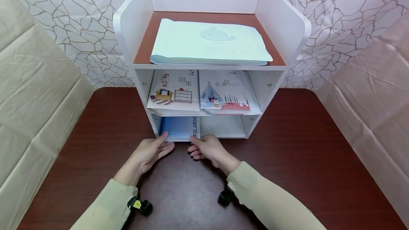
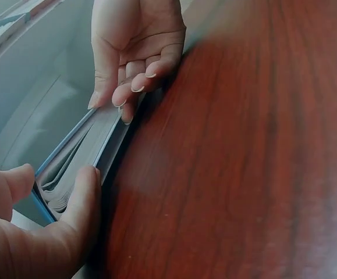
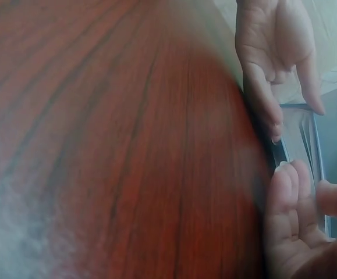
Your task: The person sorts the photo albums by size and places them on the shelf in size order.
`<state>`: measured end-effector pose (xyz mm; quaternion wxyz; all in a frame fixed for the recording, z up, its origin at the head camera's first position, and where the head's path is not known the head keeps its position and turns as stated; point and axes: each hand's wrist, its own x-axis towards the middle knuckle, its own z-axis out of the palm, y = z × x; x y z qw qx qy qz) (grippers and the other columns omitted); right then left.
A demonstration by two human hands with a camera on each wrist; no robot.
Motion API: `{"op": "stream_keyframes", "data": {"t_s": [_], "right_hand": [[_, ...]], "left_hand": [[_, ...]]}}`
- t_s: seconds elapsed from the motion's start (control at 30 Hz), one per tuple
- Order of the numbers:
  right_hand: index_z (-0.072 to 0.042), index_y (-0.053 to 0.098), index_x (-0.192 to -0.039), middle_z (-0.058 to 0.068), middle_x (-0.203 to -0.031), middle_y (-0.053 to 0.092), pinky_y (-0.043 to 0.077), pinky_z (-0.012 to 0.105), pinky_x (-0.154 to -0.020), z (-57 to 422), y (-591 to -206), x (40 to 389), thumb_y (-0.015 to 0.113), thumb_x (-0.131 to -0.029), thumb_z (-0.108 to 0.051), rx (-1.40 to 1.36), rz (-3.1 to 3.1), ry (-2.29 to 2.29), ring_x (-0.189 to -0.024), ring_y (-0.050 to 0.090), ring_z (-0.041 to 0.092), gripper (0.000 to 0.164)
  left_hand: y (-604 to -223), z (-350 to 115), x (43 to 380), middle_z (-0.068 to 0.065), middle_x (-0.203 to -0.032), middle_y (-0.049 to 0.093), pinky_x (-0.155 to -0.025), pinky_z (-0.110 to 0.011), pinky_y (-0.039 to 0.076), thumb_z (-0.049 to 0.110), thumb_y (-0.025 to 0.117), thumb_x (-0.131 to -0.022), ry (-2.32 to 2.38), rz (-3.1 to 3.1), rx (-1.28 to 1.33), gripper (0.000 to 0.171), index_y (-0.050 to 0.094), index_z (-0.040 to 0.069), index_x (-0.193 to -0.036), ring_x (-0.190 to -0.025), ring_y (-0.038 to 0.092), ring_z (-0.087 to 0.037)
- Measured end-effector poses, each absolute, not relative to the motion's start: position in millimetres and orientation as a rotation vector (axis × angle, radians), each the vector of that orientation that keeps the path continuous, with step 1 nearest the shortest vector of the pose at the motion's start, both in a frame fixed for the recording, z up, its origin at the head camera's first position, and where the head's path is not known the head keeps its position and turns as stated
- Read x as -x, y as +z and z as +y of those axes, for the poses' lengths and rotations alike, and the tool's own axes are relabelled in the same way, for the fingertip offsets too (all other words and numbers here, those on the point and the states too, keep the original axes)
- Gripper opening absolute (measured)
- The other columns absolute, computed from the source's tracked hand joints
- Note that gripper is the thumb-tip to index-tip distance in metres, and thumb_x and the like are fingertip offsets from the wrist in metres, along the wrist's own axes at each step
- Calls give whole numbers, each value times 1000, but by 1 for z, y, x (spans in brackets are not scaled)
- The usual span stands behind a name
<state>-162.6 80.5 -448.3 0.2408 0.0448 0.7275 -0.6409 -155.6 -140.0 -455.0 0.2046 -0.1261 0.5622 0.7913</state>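
Note:
A blue photo album (image 1: 179, 127) lettered "POLAROID" lies flat in the left half of the bottom shelf, its front edge at the shelf's front. My left hand (image 1: 149, 153) pinches its left front corner, thumb on the cover and fingers under the edge. At the right front corner my right hand (image 1: 209, 149) grips it the same way, thumb above and fingers below. The left wrist view shows the album's page edges (image 2: 89, 145) between both hands, pages slightly fanned near the left one. The album's back part is hidden under the shelf above.
A white shelf unit (image 1: 127, 33) stands on the dark red wooden table (image 1: 287, 166). On its top lies a pale whale-print package (image 1: 191, 43). The middle shelf bears two illustrated books, one with a dresser (image 1: 172, 88), one with a tent (image 1: 227, 89).

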Motion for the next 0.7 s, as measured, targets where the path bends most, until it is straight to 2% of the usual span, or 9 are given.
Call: {"op": "stream_keyframes", "data": {"t_s": [0.3,0.5,0.63,0.7], "right_hand": [[8,65,-106,16,-86,70,58,35,-64,79,-451,166,54,-100,-36,-155,2013,-1756,-70,68,23,46],[8,64,-107,16,-86,70,58,35,-65,79,-448,165,53,-100,-37,-134,1999,-1745,-71,69,23,47],[7,64,-108,15,-86,70,57,36,-68,84,-443,159,51,-102,-32,1,2066,-1667,-76,68,25,42],[2,65,-107,10,-87,70,56,35,-70,88,-438,154,51,-102,-31,149,2240,-1547,-79,67,22,36]], "left_hand": [[-453,-140,160,-29,-118,57,-91,-31,49,29,57,-99,2184,1568,364,64,30,-15,-136,-109,62,-29],[-455,-140,158,-30,-121,53,-92,-33,49,33,56,-99,2173,1550,351,66,28,-12,-138,-109,61,-29],[-452,-137,147,-30,-126,51,-92,-37,49,33,52,-101,2119,1556,281,61,29,-9,-139,-113,58,-32],[-449,-132,140,-30,-126,53,-92,-40,50,32,52,-102,2068,1624,210,58,33,-10,-137,-113,57,-34]]}}
